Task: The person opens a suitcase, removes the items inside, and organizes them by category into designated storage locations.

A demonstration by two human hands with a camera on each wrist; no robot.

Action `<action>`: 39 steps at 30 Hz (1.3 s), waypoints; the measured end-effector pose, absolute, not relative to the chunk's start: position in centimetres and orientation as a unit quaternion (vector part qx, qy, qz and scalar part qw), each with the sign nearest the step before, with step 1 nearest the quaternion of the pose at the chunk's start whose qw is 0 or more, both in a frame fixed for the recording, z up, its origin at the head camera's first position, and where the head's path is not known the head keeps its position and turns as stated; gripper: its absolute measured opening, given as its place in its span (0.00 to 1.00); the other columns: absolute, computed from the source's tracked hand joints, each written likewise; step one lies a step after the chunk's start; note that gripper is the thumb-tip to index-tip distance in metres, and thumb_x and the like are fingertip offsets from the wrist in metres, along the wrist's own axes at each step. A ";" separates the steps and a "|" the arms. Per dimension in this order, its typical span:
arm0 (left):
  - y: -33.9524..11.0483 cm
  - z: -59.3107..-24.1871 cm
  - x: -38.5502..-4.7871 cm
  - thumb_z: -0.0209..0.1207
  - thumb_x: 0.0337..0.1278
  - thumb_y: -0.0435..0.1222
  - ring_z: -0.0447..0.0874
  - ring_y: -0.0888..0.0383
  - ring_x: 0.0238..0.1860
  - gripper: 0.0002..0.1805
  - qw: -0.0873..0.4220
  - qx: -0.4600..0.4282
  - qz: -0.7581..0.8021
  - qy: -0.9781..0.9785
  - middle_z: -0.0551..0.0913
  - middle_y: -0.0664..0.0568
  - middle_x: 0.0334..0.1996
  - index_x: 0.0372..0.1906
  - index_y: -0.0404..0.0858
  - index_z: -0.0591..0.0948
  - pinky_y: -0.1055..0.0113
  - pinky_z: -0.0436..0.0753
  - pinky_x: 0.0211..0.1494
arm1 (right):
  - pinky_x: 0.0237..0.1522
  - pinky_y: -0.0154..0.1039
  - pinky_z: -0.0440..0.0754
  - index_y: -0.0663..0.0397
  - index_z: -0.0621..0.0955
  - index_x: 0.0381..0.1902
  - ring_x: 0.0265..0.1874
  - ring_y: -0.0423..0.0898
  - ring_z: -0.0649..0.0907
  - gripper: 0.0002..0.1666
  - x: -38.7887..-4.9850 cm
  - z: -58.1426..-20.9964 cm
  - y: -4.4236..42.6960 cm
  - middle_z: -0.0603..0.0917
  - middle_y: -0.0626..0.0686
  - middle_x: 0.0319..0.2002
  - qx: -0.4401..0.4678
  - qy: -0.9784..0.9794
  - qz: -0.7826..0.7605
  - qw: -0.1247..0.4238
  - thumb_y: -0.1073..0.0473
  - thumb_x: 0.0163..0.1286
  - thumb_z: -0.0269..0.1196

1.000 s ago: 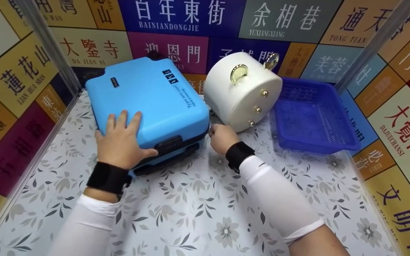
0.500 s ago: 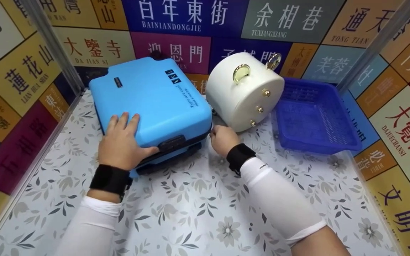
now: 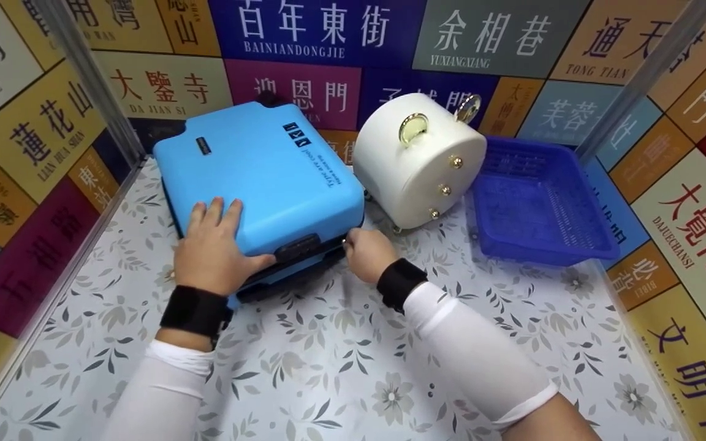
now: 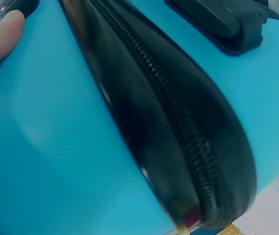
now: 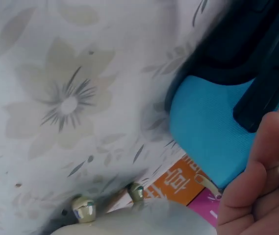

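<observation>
A light blue hard-shell suitcase lies on its side at the left. The left hand lies spread on its lid, thumb by the black front handle. At the suitcase's front right corner, the right hand has curled fingers and pinches a small metal zipper pull at the black seam. Most of the pull is hidden by the fingers. In the left wrist view, the black zipper curves round the suitcase side and its teeth look closed there. The right wrist view shows curled fingers beside the blue shell.
Right of the suitcase, a white drum-shaped bag with gold rings and studs lies tipped over. A blue plastic basket stands at the far right. Sign-patterned panels wall in the flower-print table.
The right hand has moved a little left and nearer along the suitcase seam, from the corner toward the front. The left hand has stayed on the lid.
</observation>
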State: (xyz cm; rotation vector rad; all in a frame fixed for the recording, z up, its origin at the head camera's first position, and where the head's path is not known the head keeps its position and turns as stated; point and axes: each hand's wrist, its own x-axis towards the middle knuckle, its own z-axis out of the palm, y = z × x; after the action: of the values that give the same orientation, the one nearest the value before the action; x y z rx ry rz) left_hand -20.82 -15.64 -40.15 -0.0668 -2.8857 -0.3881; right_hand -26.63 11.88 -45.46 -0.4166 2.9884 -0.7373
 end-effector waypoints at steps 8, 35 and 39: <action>-14.2 -40.4 -20.6 0.72 0.46 0.69 0.53 0.32 0.83 0.63 0.109 -0.007 -0.127 -0.986 0.60 0.37 0.82 0.83 0.43 0.62 0.25 0.78 0.60 | 0.49 0.52 0.86 0.58 0.85 0.44 0.42 0.56 0.89 0.11 -27.3 -45.7 12.5 0.90 0.57 0.40 -0.122 0.962 -0.242 0.017 0.58 0.80 0.58; -15.7 -38.9 -20.7 0.73 0.46 0.68 0.55 0.32 0.82 0.61 0.072 -0.129 -0.127 -0.981 0.61 0.40 0.82 0.83 0.46 0.64 0.21 0.53 0.76 | 0.50 0.55 0.86 0.58 0.86 0.44 0.44 0.60 0.90 0.12 -28.0 -46.0 12.5 0.92 0.60 0.42 -0.133 0.963 -0.232 -0.014 0.57 0.80 0.58; -16.1 -40.8 -21.4 0.74 0.45 0.68 0.54 0.34 0.83 0.59 0.124 -0.152 -0.158 -0.968 0.64 0.42 0.81 0.81 0.45 0.67 0.21 0.47 0.78 | 0.49 0.55 0.86 0.57 0.86 0.43 0.43 0.59 0.90 0.12 -28.1 -46.1 12.5 0.92 0.59 0.41 -0.126 0.964 -0.234 -0.014 0.57 0.79 0.59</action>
State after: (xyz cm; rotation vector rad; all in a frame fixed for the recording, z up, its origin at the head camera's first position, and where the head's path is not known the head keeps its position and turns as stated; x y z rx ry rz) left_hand -21.44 -16.07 -40.79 -0.4440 -2.8215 -0.4595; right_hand -28.13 12.52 -46.07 -0.4000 3.0544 -0.7421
